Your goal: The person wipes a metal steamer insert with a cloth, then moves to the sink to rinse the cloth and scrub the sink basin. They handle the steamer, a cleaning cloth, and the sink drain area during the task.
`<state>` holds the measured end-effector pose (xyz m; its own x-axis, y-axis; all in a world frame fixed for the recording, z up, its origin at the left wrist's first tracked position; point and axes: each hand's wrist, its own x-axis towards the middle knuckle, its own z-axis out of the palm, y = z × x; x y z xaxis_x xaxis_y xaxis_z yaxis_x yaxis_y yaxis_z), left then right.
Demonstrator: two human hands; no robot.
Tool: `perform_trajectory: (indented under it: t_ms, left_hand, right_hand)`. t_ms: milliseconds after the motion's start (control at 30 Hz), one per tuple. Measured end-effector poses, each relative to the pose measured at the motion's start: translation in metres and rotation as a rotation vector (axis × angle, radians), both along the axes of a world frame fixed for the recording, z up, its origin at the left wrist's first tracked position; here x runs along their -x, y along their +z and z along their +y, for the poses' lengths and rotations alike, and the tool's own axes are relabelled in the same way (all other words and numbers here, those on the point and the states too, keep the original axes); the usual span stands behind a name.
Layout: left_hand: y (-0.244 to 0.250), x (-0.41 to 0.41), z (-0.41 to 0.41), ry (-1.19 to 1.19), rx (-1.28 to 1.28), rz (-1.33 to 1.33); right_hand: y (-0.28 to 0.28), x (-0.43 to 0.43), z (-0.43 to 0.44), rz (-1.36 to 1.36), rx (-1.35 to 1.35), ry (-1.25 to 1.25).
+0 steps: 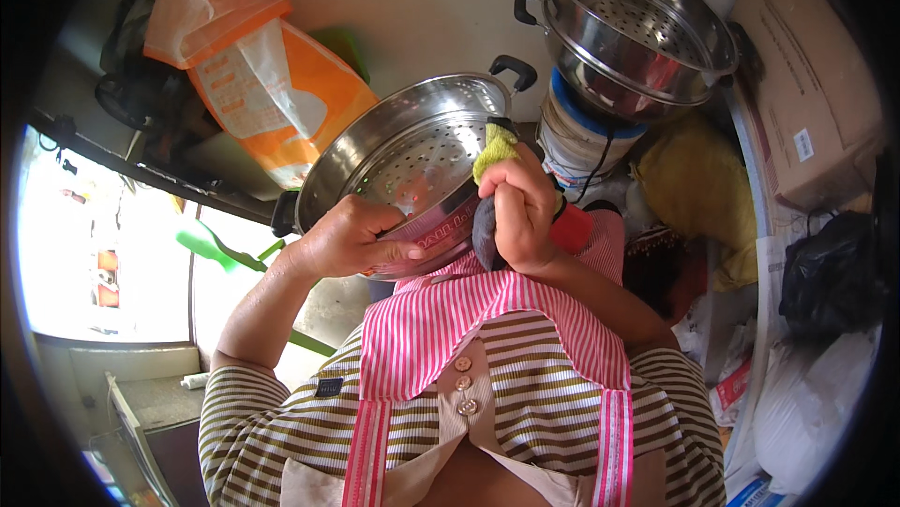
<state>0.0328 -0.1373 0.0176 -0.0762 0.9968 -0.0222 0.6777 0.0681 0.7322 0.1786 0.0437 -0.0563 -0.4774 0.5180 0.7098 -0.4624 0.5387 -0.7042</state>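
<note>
My left hand (pixel 355 236) grips the near rim of a stainless steel steamer basket (pixel 415 155), thumb on the outer wall and fingers over the inside. The basket is tilted before my striped apron (pixel 492 303), its perforated base facing up. Black handles stick out on its far right and left. My right hand (pixel 519 215) is closed around a cloth (pixel 498 148), yellow-green above and dark grey below, at the basket's right rim. Whether the cloth presses against the metal is hard to tell.
Stacked steel steamer tiers (pixel 633 28) sit on a bucket (pixel 587 130) at the back right. Behind the basket on the left leans an orange and white plastic sack (pixel 274 85). A cardboard box (pixel 808 99), a black plastic bag (pixel 833 275) and a white bag (pixel 808 408) line the right side.
</note>
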Motion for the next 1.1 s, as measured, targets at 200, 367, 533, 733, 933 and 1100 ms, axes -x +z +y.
perform_trajectory:
  t_ms: [200, 367, 533, 733, 933, 1100]
  left_hand:
    - [-0.006, -0.005, -0.009, -0.152, -0.031, 0.148]
    - [-0.014, -0.006, -0.018, -0.215, -0.076, 0.180]
    - [-0.022, -0.007, -0.023, -0.255, -0.134, 0.155]
    - [-0.024, -0.008, -0.025, -0.269, -0.015, 0.061]
    - [-0.021, -0.010, -0.022, -0.286, 0.188, -0.156]
    - [-0.028, -0.016, -0.011, -0.407, 0.180, -0.221]
  right_hand:
    - [-0.016, -0.003, 0.082, 0.008, 0.427, -0.380]
    - [-0.033, -0.010, 0.147, -0.022, 0.810, -0.283]
    - [-0.023, 0.009, 0.151, -0.313, 0.762, -0.125]
    - [-0.011, 0.015, 0.136, -0.357, 0.784, 0.115]
    - [-0.018, 0.001, 0.126, -0.286, 0.836, 0.113]
    - [-0.027, 0.005, 0.102, -0.224, 0.967, -0.049]
